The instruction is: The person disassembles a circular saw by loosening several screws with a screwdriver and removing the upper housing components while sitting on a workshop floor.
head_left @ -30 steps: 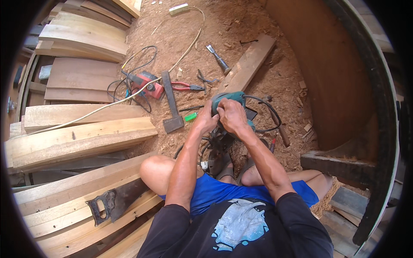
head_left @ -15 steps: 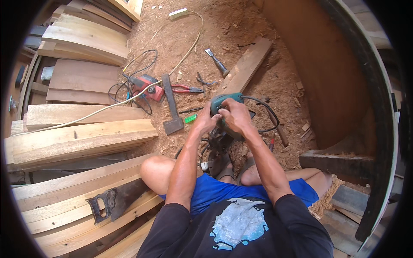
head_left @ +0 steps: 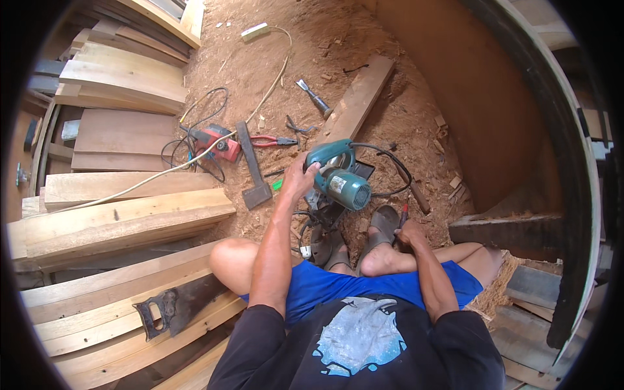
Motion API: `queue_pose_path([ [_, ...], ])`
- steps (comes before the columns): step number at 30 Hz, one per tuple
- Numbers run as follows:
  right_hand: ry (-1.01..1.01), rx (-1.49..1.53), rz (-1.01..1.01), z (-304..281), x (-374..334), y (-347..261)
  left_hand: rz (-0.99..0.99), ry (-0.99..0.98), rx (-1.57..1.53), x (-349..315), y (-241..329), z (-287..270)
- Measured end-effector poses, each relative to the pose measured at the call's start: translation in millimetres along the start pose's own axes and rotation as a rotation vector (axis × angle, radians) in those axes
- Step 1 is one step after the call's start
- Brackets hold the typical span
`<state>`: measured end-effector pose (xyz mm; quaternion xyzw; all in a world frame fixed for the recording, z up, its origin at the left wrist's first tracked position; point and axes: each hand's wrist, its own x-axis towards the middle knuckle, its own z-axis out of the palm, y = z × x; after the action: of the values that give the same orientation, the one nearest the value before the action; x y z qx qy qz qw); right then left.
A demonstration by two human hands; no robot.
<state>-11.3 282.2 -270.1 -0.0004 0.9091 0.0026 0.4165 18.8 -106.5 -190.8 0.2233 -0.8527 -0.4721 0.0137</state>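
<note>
My left hand is closed on the front of a teal circular saw, which stands tilted above my feet with its round motor housing toward me. Its blade is out of sight. A black cord leads from the saw's handle off to the right. My right hand is low beside my right foot, its fingers closed round a slim tool with a red part; most of that tool is hidden by the hand. Just left of the saw lies an axe-like hammer with a long dark handle.
On the sawdust-covered ground lie red-handled pliers, a red power tool, a chisel and a plank. Stacked boards line the left, with a handsaw on them. A large curved brown panel stands at right.
My right hand has left the saw and gone down to the right, closing on the slim tool. My left hand still holds the saw, which now shows its motor side.
</note>
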Motion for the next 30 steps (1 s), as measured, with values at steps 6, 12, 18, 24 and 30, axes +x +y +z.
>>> queue_pose_path([
  [6,0.053,0.058,-0.13,38,53,32,0.043,-0.005,-0.001,5,-12,6],
  [12,0.18,0.334,-0.059,38,40,27,0.042,0.061,-0.076,11,-34,15],
  [18,0.299,0.491,-0.048,4,7,38,-0.025,0.028,-0.142,16,-36,20],
  [24,0.383,0.297,-0.001,-67,-62,64,-0.043,-0.014,-0.2,7,-13,14],
  [30,0.76,0.726,-0.346,-114,-166,27,0.1,0.069,-0.071,7,-20,14],
])
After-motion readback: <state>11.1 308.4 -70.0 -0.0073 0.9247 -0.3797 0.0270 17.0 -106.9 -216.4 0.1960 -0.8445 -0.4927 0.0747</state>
